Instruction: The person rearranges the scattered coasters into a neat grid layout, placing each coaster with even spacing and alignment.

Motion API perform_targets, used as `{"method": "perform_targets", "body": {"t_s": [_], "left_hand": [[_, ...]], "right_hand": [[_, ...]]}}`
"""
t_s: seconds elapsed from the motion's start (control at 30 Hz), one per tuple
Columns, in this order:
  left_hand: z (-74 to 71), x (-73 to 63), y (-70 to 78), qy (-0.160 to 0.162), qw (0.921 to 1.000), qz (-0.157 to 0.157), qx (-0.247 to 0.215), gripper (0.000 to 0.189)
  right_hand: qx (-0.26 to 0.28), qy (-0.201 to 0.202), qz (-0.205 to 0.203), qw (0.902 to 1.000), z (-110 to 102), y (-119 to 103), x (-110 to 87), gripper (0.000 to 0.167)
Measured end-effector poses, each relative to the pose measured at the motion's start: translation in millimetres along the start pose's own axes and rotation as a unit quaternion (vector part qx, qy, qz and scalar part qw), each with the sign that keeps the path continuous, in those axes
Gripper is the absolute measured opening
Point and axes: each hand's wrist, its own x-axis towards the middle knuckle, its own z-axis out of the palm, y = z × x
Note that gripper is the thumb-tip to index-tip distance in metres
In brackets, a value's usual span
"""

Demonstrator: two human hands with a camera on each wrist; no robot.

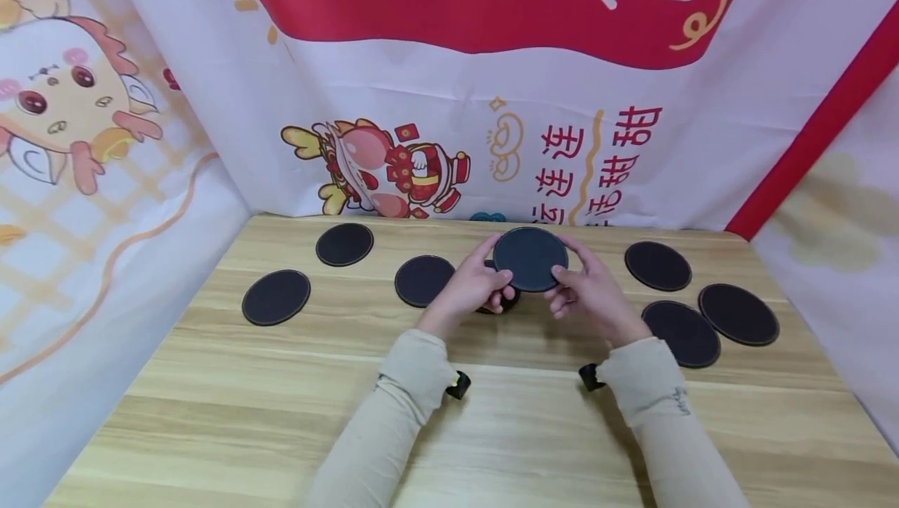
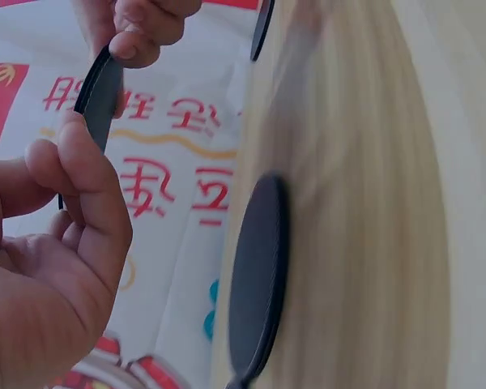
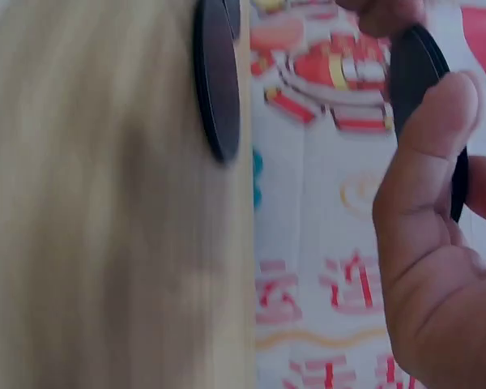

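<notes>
Up off the wooden table, both hands hold one round black coaster [image 1: 531, 258] between them. My left hand [image 1: 476, 282] pinches its left edge, thumb on the near face. At the opposite edge my right hand [image 1: 590, 289] pinches it in the same way. Seen from the left wrist, the held coaster [image 2: 105, 93] is nearly edge-on between the two hands; the right wrist view shows my right thumb [image 3: 441, 121] on its face. Another black coaster [image 1: 511, 302] lies on the table below, partly hidden by the left hand. Just left of that hand is a further coaster [image 1: 424, 280].
Two coasters lie at the left, one nearer [image 1: 276, 297] and one farther [image 1: 344, 244]. At the right are three more: a back coaster [image 1: 658, 265], an outer coaster [image 1: 739, 314] and a front coaster [image 1: 681, 334]. A printed cloth [image 1: 435, 79] hangs behind the table [image 1: 520, 445].
</notes>
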Motion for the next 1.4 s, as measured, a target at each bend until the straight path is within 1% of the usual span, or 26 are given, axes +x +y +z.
{"method": "perform_targets", "body": {"t_s": [0.1,0.2,0.3,0.4,0.53,0.7,0.93,1.0,1.27,1.4], "left_hand": [[15.6,9.6,-4.3,0.004,0.9999,-0.010,0.000,0.073],[28.1,16.3,-9.6,0.016,0.9997,-0.015,0.003,0.072],[36.3,20.3,-15.3,0.028,0.9995,-0.015,0.008,0.072],[42.2,23.3,-22.3,0.031,0.9993,-0.018,0.013,0.074],[46.4,23.6,-29.9,0.031,0.9991,-0.025,0.016,0.076],[50.4,24.8,-35.4,0.026,0.9990,-0.036,0.008,0.081],[51.7,24.9,-38.6,-0.007,0.9961,-0.088,-0.005,0.097],[52.5,24.7,-40.1,-0.015,0.9952,-0.096,-0.011,0.099],[53.0,24.2,-44.1,-0.036,0.9935,-0.106,-0.020,0.100],[53.1,26.6,-46.7,-0.032,0.9932,-0.108,-0.029,0.098]], "right_hand": [[-0.045,0.007,0.003,0.9990,-19.4,-2.5,-2.2,0.067],[-0.080,0.014,0.011,0.9966,-32.7,-2.2,-3.1,0.067],[-0.099,0.019,0.018,0.9947,-41.2,1.8,-2.6,0.066],[-0.105,0.015,0.028,0.9939,-48.7,8.3,-1.9,0.064],[-0.107,0.007,0.043,0.9933,-53.6,14.6,-1.3,0.064],[-0.115,0.004,0.049,0.9921,-58.6,18.8,-1.7,0.065],[-0.114,0.002,0.070,0.9910,-61.3,23.5,-0.4,0.065],[-0.113,0.001,0.075,0.9908,-61.8,25.1,0.4,0.065],[-0.118,0.015,0.089,0.9889,-62.3,28.5,3.4,0.064],[-0.127,0.021,0.093,0.9873,-60.7,28.4,5.5,0.064]]}}
